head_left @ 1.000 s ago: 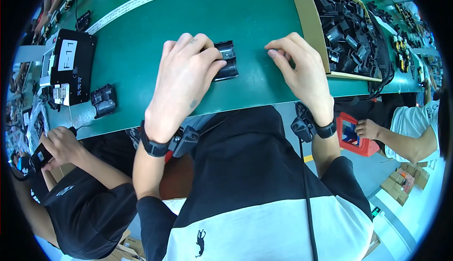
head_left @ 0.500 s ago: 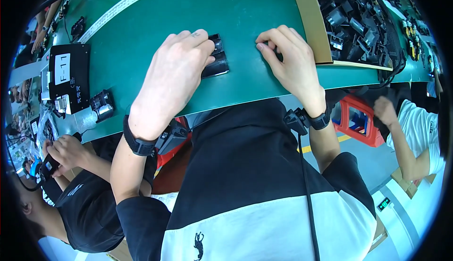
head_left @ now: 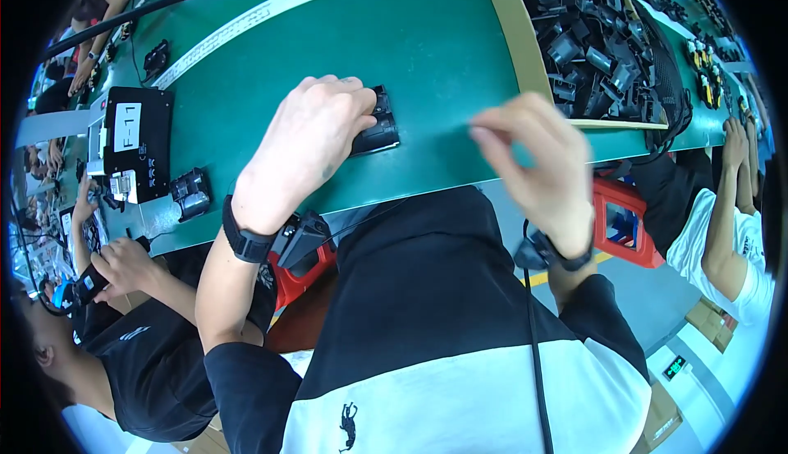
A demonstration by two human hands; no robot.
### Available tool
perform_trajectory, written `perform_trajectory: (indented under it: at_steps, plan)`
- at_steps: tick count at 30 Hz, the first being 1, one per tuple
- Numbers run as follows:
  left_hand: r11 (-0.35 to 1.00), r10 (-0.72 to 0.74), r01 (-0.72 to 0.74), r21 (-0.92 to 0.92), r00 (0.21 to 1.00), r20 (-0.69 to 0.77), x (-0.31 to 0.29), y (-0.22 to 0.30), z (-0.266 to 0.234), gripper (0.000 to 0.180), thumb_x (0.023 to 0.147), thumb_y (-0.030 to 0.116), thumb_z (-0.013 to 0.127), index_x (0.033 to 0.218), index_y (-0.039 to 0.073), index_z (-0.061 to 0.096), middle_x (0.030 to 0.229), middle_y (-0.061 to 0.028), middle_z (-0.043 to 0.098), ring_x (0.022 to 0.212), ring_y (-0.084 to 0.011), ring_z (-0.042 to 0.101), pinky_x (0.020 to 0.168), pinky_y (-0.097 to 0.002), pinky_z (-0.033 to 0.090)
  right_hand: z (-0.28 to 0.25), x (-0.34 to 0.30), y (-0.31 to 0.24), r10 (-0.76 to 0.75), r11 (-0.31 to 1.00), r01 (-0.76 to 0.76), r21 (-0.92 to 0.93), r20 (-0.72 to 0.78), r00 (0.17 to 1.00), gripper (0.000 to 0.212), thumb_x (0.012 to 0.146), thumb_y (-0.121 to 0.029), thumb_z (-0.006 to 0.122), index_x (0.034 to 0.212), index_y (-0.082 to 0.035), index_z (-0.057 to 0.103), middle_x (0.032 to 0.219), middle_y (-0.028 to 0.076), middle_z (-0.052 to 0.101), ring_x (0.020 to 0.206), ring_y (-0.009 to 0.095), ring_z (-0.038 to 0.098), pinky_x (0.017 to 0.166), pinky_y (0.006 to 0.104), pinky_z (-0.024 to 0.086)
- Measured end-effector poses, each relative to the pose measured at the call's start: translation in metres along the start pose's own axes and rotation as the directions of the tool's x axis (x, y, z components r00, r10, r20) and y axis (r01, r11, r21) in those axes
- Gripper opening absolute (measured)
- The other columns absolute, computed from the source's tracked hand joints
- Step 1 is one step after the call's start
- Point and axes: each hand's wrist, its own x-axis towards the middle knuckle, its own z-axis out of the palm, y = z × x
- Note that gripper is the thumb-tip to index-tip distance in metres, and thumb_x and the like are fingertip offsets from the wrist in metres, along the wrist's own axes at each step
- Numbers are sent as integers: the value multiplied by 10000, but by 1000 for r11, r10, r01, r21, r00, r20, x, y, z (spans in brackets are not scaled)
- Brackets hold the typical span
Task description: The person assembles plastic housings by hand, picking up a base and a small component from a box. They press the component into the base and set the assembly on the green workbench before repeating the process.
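My left hand (head_left: 316,132) is closed over a black moulded plastic part (head_left: 383,132) on the green table, its curled fingers hiding the part's left side. The thumb rests along this part. My right hand (head_left: 542,158) hovers by the table's front edge, beside the near left corner of a cardboard box (head_left: 517,52). Motion blurs its bent fingers; thumb and forefinger lie near each other, and whether anything is between them does not show. Many similar black plastic parts (head_left: 599,60) fill the box in a loose heap.
A black device box (head_left: 156,146) with a white label stands on the table at left, beside another black part (head_left: 190,194). A white strip (head_left: 246,20) crosses the far side. One co-worker's hand (head_left: 123,267) grips a dark tool at left. A red stool (head_left: 616,222) stands below the table.
My right hand has moved right and toward me, nearer the box's corner. My left hand stays on the black plastic part. The whole view has tilted a little.
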Motion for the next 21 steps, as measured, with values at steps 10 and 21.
perform_trajectory:
  at_steps: [10, 21]
  plan:
    - [993, 14, -7, 114, 998, -59, -5, 15, 2, 102, 905, 98, 787, 936, 16, 735, 939, -119, 726, 935, -297, 707, 876, -422, 547, -64, 16, 63, 160, 932, -251, -261, -325, 932, 134, 971, -103, 793, 1086, -36, 779, 910, 51, 702, 788, 138, 669, 718, 274, 517]
    - [996, -92, 88, -30, 980, -177, -34, 17, -1, 145, 906, 122, 804, 988, 36, 721, 1046, -104, 701, 1066, -304, 648, 965, -427, 498, -53, 20, 98, 157, 832, -251, -495, -223, 962, 224, 987, -143, 792, 1191, -52, 773, 1136, 107, 708, 1081, 291, 698, 945, 359, 546]
